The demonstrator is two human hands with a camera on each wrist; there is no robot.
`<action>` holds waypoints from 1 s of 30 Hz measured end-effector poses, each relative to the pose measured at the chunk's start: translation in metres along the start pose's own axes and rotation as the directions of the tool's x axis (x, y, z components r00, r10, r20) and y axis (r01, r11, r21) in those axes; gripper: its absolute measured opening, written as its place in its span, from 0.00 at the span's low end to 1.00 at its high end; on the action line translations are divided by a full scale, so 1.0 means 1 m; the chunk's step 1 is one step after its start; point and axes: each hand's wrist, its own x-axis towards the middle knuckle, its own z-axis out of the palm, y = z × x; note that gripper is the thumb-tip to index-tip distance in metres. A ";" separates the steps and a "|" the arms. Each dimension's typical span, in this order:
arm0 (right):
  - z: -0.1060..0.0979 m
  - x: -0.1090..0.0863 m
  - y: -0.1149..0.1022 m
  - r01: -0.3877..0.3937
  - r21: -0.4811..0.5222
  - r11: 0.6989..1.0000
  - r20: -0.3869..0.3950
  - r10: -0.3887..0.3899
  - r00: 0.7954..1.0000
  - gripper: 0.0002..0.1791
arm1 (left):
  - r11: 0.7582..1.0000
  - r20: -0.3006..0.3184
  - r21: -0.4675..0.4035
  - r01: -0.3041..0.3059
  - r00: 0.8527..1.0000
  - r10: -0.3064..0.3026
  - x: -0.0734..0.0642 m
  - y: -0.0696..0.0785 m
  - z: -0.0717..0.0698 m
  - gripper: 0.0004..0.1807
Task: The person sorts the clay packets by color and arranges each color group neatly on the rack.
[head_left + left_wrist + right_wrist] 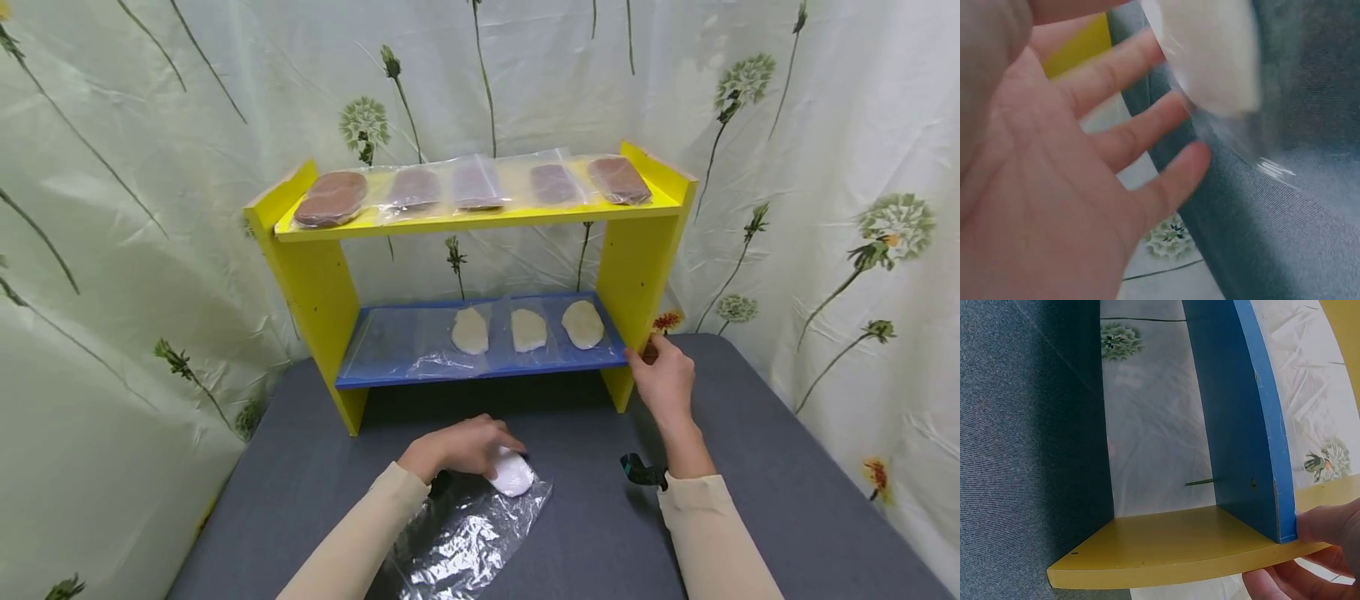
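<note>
My left hand (467, 446) pinches a clear plastic bag (480, 537) at a flat, whitish oval piece (512, 475) inside it, low over the dark table. In the left wrist view the piece (1213, 56) is blurred; the other fingers (1138, 134) are spread, and the fingertips on the bag are partly out of sight. My right hand (667, 379) grips the yellow side panel (645, 275) of a small shelf unit at the height of its blue lower shelf (480, 373). In the right wrist view the thumb (1329, 522) lies against the panel's inner face, with fingers outside.
Bagged reddish-brown flat slabs (333, 198) line the yellow top shelf (450, 223). Several bagged cream-coloured pieces (528, 330) lie on the right part of the lower shelf. The grey table (585, 533) meets a flowered curtain (825, 167) at the back and sides.
</note>
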 end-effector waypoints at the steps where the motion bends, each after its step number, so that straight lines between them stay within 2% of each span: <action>1: 0.000 0.000 0.000 -0.003 0.001 1.000 0.002 0.003 1.000 0.16 | 1.000 -0.004 0.012 0.023 1.000 -0.023 -0.002 0.001 -0.001 0.30; 3: 0.000 -0.001 0.000 -0.012 0.000 1.000 0.005 0.012 1.000 0.16 | 0.998 -0.016 0.020 0.067 0.998 -0.067 -0.005 0.004 -0.002 0.28; 6: 0.000 -0.001 0.001 -0.016 -0.001 1.000 0.007 0.016 1.000 0.15 | 0.996 -0.055 0.001 0.094 0.994 -0.094 -0.009 0.007 -0.004 0.21; 10: 0.000 0.001 0.001 -0.010 0.003 1.000 0.008 0.010 1.000 0.16 | 0.993 -0.091 -0.086 0.084 0.992 -0.091 -0.015 0.010 -0.011 0.13; 14: -0.001 0.002 -0.001 -0.004 0.002 1.000 0.010 0.004 1.000 0.17 | 0.982 -0.118 -0.175 0.067 0.989 -0.088 -0.023 0.012 -0.018 0.12; 19: -0.002 0.002 -0.003 -0.008 0.000 1.000 0.014 0.008 1.000 0.17 | 0.972 -0.175 -0.232 0.041 0.981 -0.083 -0.035 0.015 -0.027 0.10; 25: -0.002 0.000 -0.003 -0.006 -0.003 1.000 0.002 0.006 1.000 0.16 | 0.954 -0.259 -0.300 0.025 0.960 -0.107 -0.048 0.015 -0.036 0.14; 30: -0.002 -0.001 -0.002 0.007 0.006 1.000 0.002 -0.007 1.000 0.16 | 0.937 -0.331 -0.350 -0.009 0.937 -0.114 -0.058 0.014 -0.043 0.26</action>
